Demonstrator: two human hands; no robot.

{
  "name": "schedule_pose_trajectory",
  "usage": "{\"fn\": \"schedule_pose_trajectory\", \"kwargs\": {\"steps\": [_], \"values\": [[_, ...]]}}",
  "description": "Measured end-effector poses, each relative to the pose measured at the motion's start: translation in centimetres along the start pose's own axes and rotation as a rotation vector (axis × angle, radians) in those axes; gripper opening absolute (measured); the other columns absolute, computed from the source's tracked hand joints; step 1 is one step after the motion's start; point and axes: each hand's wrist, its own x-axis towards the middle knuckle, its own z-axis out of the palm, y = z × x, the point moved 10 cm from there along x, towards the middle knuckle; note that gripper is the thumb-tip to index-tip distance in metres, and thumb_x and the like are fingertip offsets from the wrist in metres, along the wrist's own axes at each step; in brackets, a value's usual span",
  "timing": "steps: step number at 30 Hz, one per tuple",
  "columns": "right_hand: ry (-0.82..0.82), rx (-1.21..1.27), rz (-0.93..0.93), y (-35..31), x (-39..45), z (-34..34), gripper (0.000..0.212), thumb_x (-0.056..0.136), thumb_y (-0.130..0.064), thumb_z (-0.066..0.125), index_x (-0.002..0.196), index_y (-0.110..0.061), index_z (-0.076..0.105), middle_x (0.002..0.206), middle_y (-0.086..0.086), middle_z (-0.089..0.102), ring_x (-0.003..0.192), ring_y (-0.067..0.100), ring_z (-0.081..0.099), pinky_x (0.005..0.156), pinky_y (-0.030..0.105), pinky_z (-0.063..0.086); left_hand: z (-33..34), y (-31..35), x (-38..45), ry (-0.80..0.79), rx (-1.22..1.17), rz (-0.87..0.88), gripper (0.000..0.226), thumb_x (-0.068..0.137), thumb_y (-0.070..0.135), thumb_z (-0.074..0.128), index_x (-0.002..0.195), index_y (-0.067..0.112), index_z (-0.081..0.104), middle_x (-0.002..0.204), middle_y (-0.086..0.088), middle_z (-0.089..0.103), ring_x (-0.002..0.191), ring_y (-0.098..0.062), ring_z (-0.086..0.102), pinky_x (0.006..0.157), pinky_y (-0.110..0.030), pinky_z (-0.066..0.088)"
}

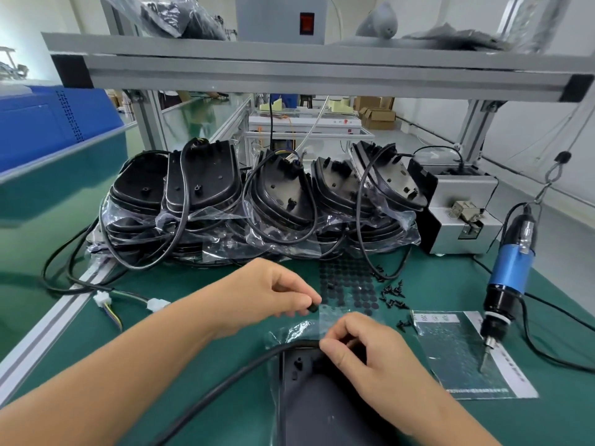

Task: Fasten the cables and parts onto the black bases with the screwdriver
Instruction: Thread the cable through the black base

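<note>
Two hands are working over one black base, which is lying on the green mat directly below them with its long axis running from the person toward the stacked bases at the back. Going left to right: a black cable is entering the base's far left corner from the lower left; the left hand is hovering just beyond that far edge, thumb and forefinger pinching a small black part beside the sheet of round black pads. The right hand is resting on the base's far right corner, fingers curled as if pinching something at the cable entry, though what it is gripping I cannot tell. Loose black screws are lying just right of the pad sheet. Farthest right, the blue electric screwdriver is hanging upright, bit down over a foil bag, untouched and nearer the right hand. Seating the small part looks like the step in hand, and the left hand is needing only a short move toward the person to reach the base.
</note>
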Motion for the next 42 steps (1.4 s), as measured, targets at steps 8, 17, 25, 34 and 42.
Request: {"fn": "schedule_pose_trajectory", "kwargs": {"steps": [8, 17, 25, 34, 42], "values": [[0.085, -0.005, 0.010, 0.2, -0.1, 0.3, 0.015, 0.090, -0.035, 0.061, 0.077, -0.028, 0.059, 0.084, -0.017, 0.060, 0.080, 0.007, 0.054, 0.069, 0.016, 0.039, 0.3, 0.0, -1.5, -0.044, 0.051, -0.080, 0.002, 0.082, 0.014, 0.075, 0.082, 0.014, 0.077, 0.069, 0.002, 0.071, 0.061, -0.004, 0.058, 0.061, -0.014, 0.046], [0.084, 0.010, 0.008, 0.2, -0.2, 0.3, 0.016, 0.088, -0.040, 0.058, 0.076, -0.031, 0.056, 0.080, -0.015, 0.059, 0.082, 0.006, 0.054, 0.073, 0.021, 0.042, 0.6, 0.7, -1.1, -0.066, 0.160, -0.057, 0.006, 0.082, 0.020, 0.075, 0.078, 0.025, 0.076, 0.070, 0.005, 0.072, 0.064, -0.003, 0.060, 0.067, -0.018, 0.050], [0.085, 0.000, 0.012, 0.1, -0.3, 0.4, 0.015, 0.091, -0.037, 0.059, 0.078, -0.031, 0.056, 0.080, -0.017, 0.057, 0.082, 0.004, 0.052, 0.070, 0.017, 0.037, 1.1, 2.5, -1.1, -0.072, 0.306, 0.025, 0.005, 0.082, 0.017, 0.076, 0.081, 0.022, 0.077, 0.067, 0.012, 0.070, 0.060, 0.005, 0.058, 0.061, -0.009, 0.045], [0.054, 0.001, -0.009, -0.1, -0.7, 0.2, 0.009, 0.092, -0.032, 0.061, 0.083, -0.031, 0.060, 0.084, -0.014, 0.059, 0.086, 0.004, 0.054, 0.073, 0.014, 0.039, 2.7, 1.8, -2.4, -0.169, 0.263, -0.066, 0.008, 0.083, 0.022, 0.074, 0.088, 0.025, 0.078, 0.077, 0.009, 0.074, 0.067, 0.004, 0.062, 0.067, -0.013, 0.051], [0.032, 0.059, -0.026, 0.0, -0.7, 0.1, 0.010, 0.091, -0.025, 0.064, 0.082, -0.029, 0.060, 0.082, -0.014, 0.063, 0.079, 0.010, 0.058, 0.070, 0.017, 0.043, 2.6, 2.1, -2.6, 0.041, 0.256, -0.011, 0.007, 0.077, 0.016, 0.076, 0.074, 0.022, 0.074, 0.070, 0.007, 0.073, 0.065, -0.004, 0.066, 0.071, -0.025, 0.056]]}}
